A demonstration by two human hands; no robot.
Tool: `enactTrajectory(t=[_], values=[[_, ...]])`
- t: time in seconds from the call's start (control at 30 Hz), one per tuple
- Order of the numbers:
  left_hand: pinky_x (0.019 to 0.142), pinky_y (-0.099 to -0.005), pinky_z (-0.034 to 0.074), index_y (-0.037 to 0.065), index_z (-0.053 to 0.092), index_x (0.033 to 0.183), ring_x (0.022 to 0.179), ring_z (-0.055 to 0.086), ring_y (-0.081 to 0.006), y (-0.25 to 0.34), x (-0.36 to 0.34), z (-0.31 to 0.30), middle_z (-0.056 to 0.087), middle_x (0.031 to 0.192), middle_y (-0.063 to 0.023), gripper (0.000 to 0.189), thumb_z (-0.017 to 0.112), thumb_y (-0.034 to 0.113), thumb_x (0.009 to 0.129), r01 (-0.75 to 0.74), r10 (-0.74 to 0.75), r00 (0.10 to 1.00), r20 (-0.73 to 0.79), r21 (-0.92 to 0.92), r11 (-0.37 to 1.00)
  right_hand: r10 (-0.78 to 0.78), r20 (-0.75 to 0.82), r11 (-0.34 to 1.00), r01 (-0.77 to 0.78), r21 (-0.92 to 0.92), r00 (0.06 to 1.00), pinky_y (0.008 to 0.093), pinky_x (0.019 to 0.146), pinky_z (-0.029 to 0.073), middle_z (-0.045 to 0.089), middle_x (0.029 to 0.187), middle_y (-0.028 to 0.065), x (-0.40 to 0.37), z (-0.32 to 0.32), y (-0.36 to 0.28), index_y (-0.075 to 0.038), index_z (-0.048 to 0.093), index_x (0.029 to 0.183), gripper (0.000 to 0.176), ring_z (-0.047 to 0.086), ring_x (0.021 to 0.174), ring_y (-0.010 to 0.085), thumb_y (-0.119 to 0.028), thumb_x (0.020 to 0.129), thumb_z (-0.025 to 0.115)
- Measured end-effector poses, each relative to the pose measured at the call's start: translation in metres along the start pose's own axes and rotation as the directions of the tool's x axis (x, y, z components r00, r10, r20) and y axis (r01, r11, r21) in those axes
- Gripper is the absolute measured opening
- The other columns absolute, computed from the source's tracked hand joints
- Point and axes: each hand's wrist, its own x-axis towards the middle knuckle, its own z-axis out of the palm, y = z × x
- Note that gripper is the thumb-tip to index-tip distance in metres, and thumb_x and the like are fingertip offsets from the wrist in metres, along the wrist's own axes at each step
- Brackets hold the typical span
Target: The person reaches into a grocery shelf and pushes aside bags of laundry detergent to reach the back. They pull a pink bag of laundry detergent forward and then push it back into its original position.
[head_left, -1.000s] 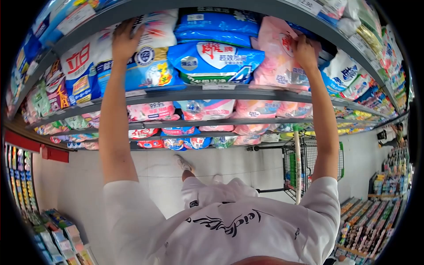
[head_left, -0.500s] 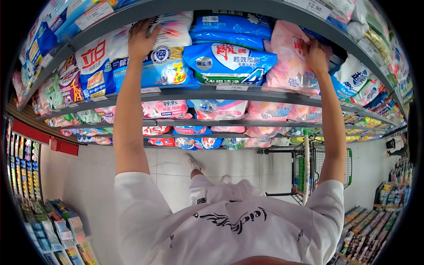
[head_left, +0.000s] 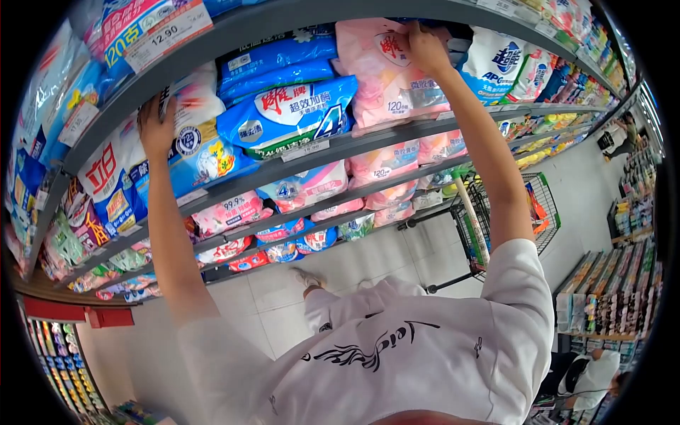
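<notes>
My left hand (head_left: 157, 127) lies with its fingers spread on a white, blue and gold detergent bag (head_left: 198, 152) on the upper shelf. At the upper right of that shelf, my right hand (head_left: 427, 49) touches the top right part of a pink bag (head_left: 379, 85); its fingers are bent and partly hidden, so I cannot tell how firmly they hold it. Between my hands sits a blue bag (head_left: 283, 117) with a large 4, with other blue bags (head_left: 276, 60) behind it. A white and blue bag (head_left: 499, 60) stands to the right of the pink one.
Lower shelves (head_left: 283, 170) hold more bags. A wire shopping cart (head_left: 545, 212) stands on the floor at the right. Another person (head_left: 591, 382) is at the lower right, and one (head_left: 615, 138) farther off at the upper right. A red strip (head_left: 110, 316) shows at the left.
The view has turned and tilted, so the shelf now slopes up to the right. Both hands remain at the same bags. Orange and blue contents now show in the cart.
</notes>
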Motion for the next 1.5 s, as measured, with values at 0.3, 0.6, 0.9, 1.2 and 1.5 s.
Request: enactTrajectory(t=[0.3, 0.6, 0.9, 1.2, 1.5], values=[[0.113, -0.0412, 0.021, 0.013, 0.055, 0.131, 0.132, 0.038, -0.0324, -0.005, 0.002, 0.001, 0.049, 0.138, -0.0128, 0.055, 0.050, 0.051, 0.091, 0.024, -0.024, 0.998, 0.064, 0.000, 1.000, 0.020, -0.316, 0.999, -0.008, 0.038, 0.948, 0.0492, 0.080, 0.043, 0.056, 0.104, 0.0244, -0.006, 0.008, -0.013, 0.003, 0.046, 0.114, 0.058, 0.052, 0.098, 0.0413, -0.026, 0.071, 0.071], [0.111, -0.0415, 0.025, 0.010, 0.057, 0.128, 0.131, 0.039, -0.0341, 0.000, 0.003, -0.001, 0.052, 0.134, -0.0158, 0.056, 0.051, 0.052, 0.091, 0.058, -0.057, 0.996, 0.069, -0.007, 0.998, 0.468, -0.085, 0.784, -0.368, 0.500, 0.880, 0.0424, 0.078, 0.051, 0.068, 0.089, 0.0164, 0.010, 0.012, -0.012, -0.003, 0.065, 0.093, 0.024, 0.064, 0.084, 0.0354, -0.016, 0.073, 0.069], [0.105, -0.0432, 0.033, 0.009, 0.059, 0.125, 0.124, 0.046, -0.0364, 0.000, 0.004, 0.000, 0.055, 0.128, -0.0189, 0.053, 0.052, 0.049, 0.091, 0.043, -0.041, 0.998, 0.053, -0.030, 0.999, 0.608, -0.197, 0.648, -0.338, 0.682, 0.769, 0.0352, 0.073, 0.053, 0.071, 0.081, 0.0132, 0.016, 0.029, -0.013, -0.006, 0.073, 0.083, 0.014, 0.069, 0.075, 0.0284, -0.007, 0.074, 0.063], [0.105, -0.0415, 0.034, 0.005, 0.058, 0.125, 0.122, 0.048, -0.0366, 0.003, 0.006, 0.000, 0.056, 0.128, -0.0185, 0.053, 0.053, 0.046, 0.092, 0.019, -0.016, 0.999, 0.047, -0.068, 0.997, 0.692, -0.126, 0.592, -0.460, 0.662, 0.711, 0.0405, 0.071, 0.050, 0.066, 0.080, 0.0270, 0.024, 0.027, -0.020, 0.010, 0.061, 0.084, 0.018, 0.066, 0.077, 0.0360, -0.006, 0.076, 0.065], [0.107, -0.0408, 0.032, 0.006, 0.057, 0.127, 0.125, 0.046, -0.0365, 0.008, 0.006, -0.003, 0.054, 0.131, -0.0175, 0.054, 0.052, 0.046, 0.092, 0.029, -0.022, 0.998, 0.063, -0.112, 0.993, 0.570, -0.347, 0.786, -0.372, 0.494, 0.745, 0.0350, 0.070, 0.053, 0.071, 0.078, 0.0121, 0.017, 0.031, -0.032, -0.006, 0.073, 0.083, 0.011, 0.069, 0.073, 0.0283, -0.011, 0.075, 0.066]])
